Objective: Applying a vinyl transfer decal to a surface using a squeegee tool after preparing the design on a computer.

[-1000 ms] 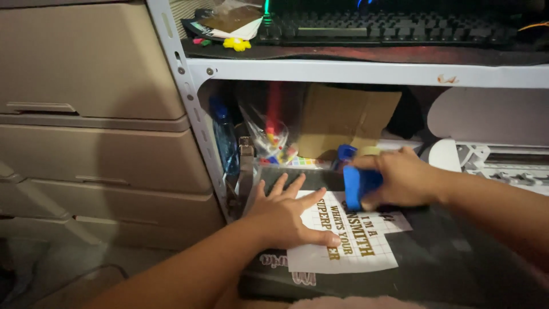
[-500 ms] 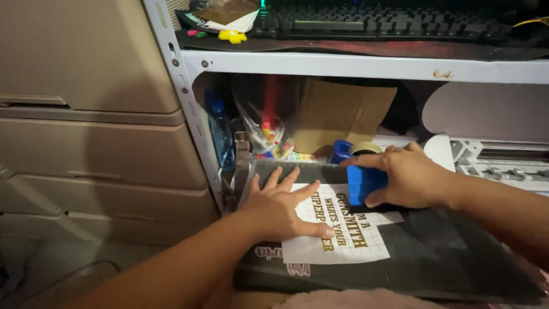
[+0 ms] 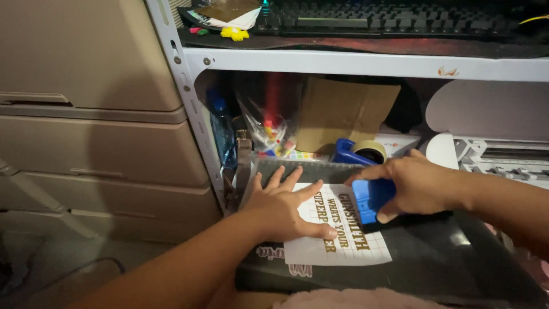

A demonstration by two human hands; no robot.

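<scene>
Head view, looking down at a dark cutting mat laid under a white metal shelf. Left hand flat and spread, fingers released, palm pressing the left part of a white gridded sheet with gold lettering, thumb stretched along its lower half. Right hand clenched around a blue scraper, grasping it from above with the blade edge down on the sheet's upper right corner, touching the lettering. Sheet lying flat on the mat, tilted slightly, between the two hands and partly covered by both.

Behind the hands, in the shelf opening: a blue tape dispenser with a roll of tan tape, just beyond the right hand's fingers; a piece of brown cardboard leaning upright against the back; a clear plastic bag of small coloured items beside a blue bottle. To the right, a white cutting machine. On top of the shelf, a dark keyboard and some papers with a small yellow object. At left, beige drawers standing beside the shelf frame.
</scene>
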